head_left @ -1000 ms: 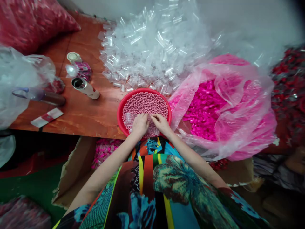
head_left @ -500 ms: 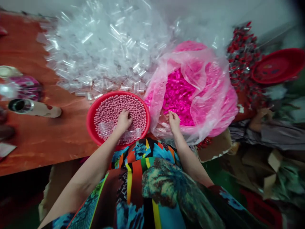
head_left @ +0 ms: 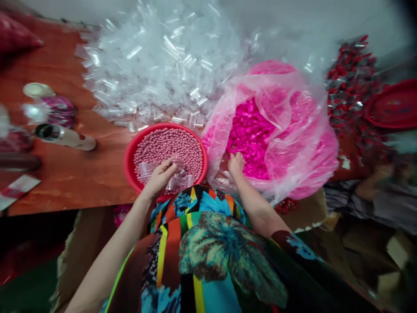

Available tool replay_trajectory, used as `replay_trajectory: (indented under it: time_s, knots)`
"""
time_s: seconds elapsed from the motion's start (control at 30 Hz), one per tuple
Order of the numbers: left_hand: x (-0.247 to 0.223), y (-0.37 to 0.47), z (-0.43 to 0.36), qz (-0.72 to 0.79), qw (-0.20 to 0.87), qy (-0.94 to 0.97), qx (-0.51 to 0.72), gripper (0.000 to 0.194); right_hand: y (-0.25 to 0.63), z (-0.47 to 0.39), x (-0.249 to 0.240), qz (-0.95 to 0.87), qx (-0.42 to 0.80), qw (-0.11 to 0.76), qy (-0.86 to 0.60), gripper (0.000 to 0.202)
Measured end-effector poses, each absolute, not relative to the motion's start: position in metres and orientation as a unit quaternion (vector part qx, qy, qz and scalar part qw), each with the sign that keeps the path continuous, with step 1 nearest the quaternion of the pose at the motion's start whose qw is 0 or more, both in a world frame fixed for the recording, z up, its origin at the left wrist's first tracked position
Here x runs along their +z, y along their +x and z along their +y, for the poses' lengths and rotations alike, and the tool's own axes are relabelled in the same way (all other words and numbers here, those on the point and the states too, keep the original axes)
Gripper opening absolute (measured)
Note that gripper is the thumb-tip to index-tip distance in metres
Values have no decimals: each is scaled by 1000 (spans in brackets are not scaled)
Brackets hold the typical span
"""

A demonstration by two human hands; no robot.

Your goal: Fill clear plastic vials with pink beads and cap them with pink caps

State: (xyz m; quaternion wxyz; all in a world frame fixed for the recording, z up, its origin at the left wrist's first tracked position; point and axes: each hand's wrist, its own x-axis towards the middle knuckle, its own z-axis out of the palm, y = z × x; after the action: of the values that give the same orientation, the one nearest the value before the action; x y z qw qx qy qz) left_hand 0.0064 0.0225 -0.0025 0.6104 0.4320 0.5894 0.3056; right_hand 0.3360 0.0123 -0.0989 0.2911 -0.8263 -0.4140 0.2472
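Note:
My left hand [head_left: 160, 174] is closed in a pinch over the near side of a red basin [head_left: 127, 163], gripping a small clear plastic tube [head_left: 177, 160]. Small round pink beads [head_left: 166, 145] fill the basin, and more clear tubes [head_left: 145, 170] lie on them near the left hand. My right hand [head_left: 236, 164] has its fingers bent together at the near left edge of bright pink plastic pieces [head_left: 249, 130]. These lie in an open translucent bag [head_left: 291, 143]. What the right fingertips hold, if anything, is too small to make out.
A large heap of clear plastic tubes [head_left: 156, 65] spreads behind the basin. On the orange table [head_left: 107, 182], a cardboard-coloured cylinder [head_left: 67, 137] lies at left. Red-and-clear pieces [head_left: 348, 87] and a red tray [head_left: 392, 104] are at right, near another person's blurred arm [head_left: 371, 184].
My left hand has drawn back from the beads toward me and now shows a clear tube at its fingertips. My right hand remains at the pink pieces, its fingers lower. The view has shifted left.

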Motion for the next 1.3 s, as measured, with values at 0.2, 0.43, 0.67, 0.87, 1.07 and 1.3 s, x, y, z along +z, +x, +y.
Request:
replay_trajectory:
  time_s: [0.2,0.43,0.67,0.87,1.07,1.3]
  knots:
    - [17,4,14,468,778,217,359,28,337,14,-75,-422,299,349,-781,28]
    - [9,6,11,384,834,133,374,29,274,15,-23,-379,512,450,-626,45]
    - [17,16,11,405,826,138,366,24,203,29,18,-588,458,433,-507,21]
    - [28,14,10,451,795,115,390,20,195,25,22,-716,384,365,-454,22]
    - [23,7,8,480,787,115,370,16,205,31,19,-791,361,290,-401,21]
    - [1,5,3,484,783,115,372,23,204,36,14,-849,185,152,-470,29]
